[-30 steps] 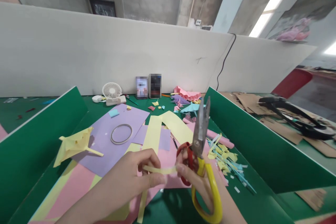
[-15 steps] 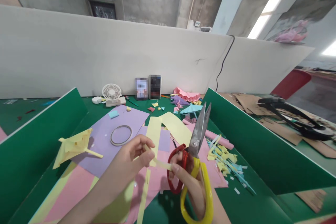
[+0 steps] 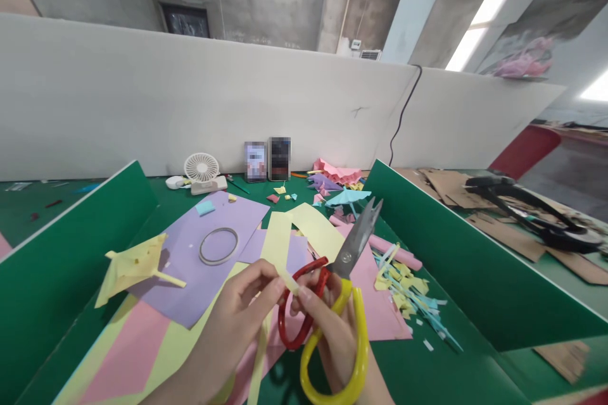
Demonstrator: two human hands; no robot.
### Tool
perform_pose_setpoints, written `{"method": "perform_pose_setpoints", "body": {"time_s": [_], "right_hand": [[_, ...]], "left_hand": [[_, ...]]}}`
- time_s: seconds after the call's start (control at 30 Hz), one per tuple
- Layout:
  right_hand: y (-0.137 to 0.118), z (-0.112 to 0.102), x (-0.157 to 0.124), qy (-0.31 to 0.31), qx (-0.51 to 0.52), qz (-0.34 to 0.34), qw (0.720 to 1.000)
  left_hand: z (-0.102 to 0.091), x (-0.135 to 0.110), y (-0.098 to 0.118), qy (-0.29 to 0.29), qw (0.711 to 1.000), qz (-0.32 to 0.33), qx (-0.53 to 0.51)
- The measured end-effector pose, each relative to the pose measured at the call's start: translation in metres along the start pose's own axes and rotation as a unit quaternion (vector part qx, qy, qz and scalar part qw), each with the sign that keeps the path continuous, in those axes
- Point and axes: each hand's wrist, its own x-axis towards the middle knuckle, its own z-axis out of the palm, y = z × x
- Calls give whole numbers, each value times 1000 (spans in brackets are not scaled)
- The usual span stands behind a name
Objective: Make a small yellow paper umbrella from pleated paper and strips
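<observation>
My left hand [image 3: 240,313] is closed, pinching one end of a narrow pale yellow paper strip [image 3: 291,283]. The strip's other end sits between the thumb and finger of my right hand [image 3: 335,323]. That same hand also carries scissors [image 3: 350,252] with one red and one yellow handle, their blades pointing up and away to the right. Below the hands hangs or lies a longer yellow paper strip [image 3: 259,361]; whether it joins the held one is hidden. Left of my left hand, a yellow paper umbrella [image 3: 133,266] rests on its side.
A purple sheet [image 3: 183,294] bears a roll of tape [image 3: 203,252]. Paper scraps [image 3: 408,291] lie at right, near a rolled pink paper [image 3: 396,252]. Green dividers [image 3: 456,266] flank the work area. A small fan [image 3: 202,168] and two phones [image 3: 279,158] stand behind.
Both hands have come closer together, so less of the strip shows between them. The right hand and scissors moved left, and the blades tilted further right.
</observation>
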Motion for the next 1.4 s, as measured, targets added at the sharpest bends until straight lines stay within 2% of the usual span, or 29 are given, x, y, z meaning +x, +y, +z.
{"method": "perform_pose_setpoints", "body": {"time_s": [0.13, 0.3, 0.43, 0.5, 0.7, 0.83, 0.93, 1.1, 1.27, 1.4], "right_hand": [[4, 1, -2, -23, -10, 4, 1000], [6, 2, -10, -40, 24, 12, 999], [7, 0, -14, -73, 52, -2, 996], [5, -2, -12, -73, 29, -18, 997], [-15, 1, -5, -59, -111, -26, 992], [-23, 5, -5, -37, -134, -31, 990], [-24, 6, -5, -37, -132, -49, 989], [-19, 5, -4, -41, -145, -55, 987], [-19, 0, -7, -54, -151, -36, 986], [-11, -7, -12, -60, -131, 2, 990]], "left_hand": [[-3, -2, 1, 18, 999, 31, 15], [-2, -5, 4, 32, 998, 43, 18], [-6, -4, 4, 69, 996, 36, 34], [-8, -2, 4, 76, 995, 47, 53], [-6, -4, 6, 6, 994, 62, 91], [-4, -6, 6, -22, 995, 53, 81], [-3, -6, 5, -37, 991, 81, 97], [-2, -6, 2, -5, 977, 119, 175], [-6, -8, 3, 30, 976, 120, 177], [-15, -10, 14, 109, 973, 129, 161]]}}
